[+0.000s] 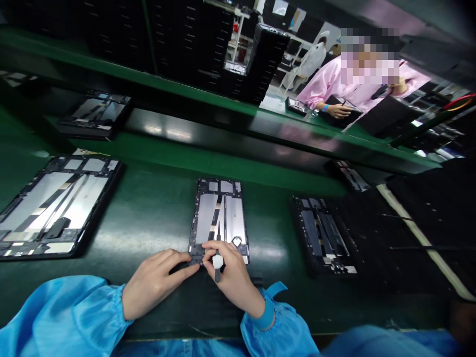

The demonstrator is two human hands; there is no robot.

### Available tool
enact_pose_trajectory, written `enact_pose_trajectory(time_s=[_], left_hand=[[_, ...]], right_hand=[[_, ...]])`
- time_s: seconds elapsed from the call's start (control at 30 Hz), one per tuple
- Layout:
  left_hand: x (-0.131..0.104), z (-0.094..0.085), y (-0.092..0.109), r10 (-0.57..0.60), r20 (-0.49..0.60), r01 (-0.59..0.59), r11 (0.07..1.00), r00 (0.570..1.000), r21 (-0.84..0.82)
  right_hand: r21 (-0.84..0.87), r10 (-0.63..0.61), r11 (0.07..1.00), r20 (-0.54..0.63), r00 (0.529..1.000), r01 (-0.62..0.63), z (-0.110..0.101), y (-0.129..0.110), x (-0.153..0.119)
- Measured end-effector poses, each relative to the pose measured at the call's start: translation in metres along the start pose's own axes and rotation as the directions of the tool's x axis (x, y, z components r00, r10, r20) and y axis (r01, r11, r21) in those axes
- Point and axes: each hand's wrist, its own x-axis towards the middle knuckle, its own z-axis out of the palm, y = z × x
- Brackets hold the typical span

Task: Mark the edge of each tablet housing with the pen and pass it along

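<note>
An opened tablet (232,215) lies on the dark green bench in front of me, its silver inside and dark flex strip facing up. My left hand (158,277) rests at its lower left corner, thumb and index fingertips on the edge, apart from each other, holding nothing. My right hand (232,277) is over the tablet's lower part, fingers closed on a slim dark tool (217,273) with a pale round part. A small whitish square piece (236,241) lies beside the right hand's knuckles. What the tool's lower tip touches is hidden by my fingers.
Another opened tablet (80,198) lies at the left and one (323,233) at the right. A further one (98,114) sits on a raised dark rail (159,124) behind. Across it, a person in pink (327,82) works. Black stacked trays (186,44) stand behind.
</note>
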Motion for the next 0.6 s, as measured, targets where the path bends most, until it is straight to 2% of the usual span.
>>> enact_pose_trajectory(time_s=[0.1, 0.23, 0.47, 0.6], left_hand=[[0.006, 0.000, 0.001, -0.147, 0.010, 0.147, 0.977, 0.989, -0.157], [0.015, 0.003, 0.002, -0.291, 0.103, 0.309, 0.897, 0.951, -0.316], [0.016, 0.010, 0.000, -0.336, 0.159, 0.371, 0.849, 0.929, -0.376], [0.018, 0.008, 0.003, -0.301, 0.156, 0.337, 0.884, 0.941, -0.326]], right_hand=[[0.021, 0.017, 1.000, 0.004, 1.000, -0.017, -0.002, 0.000, 0.000], [0.036, 0.029, 0.999, -0.002, 1.000, -0.029, -0.003, 0.000, 0.000], [0.024, 0.016, 1.000, 0.001, 1.000, -0.016, -0.001, 0.002, -0.001], [0.006, -0.006, 1.000, -0.001, 1.000, 0.006, -0.001, 0.001, -0.001]])
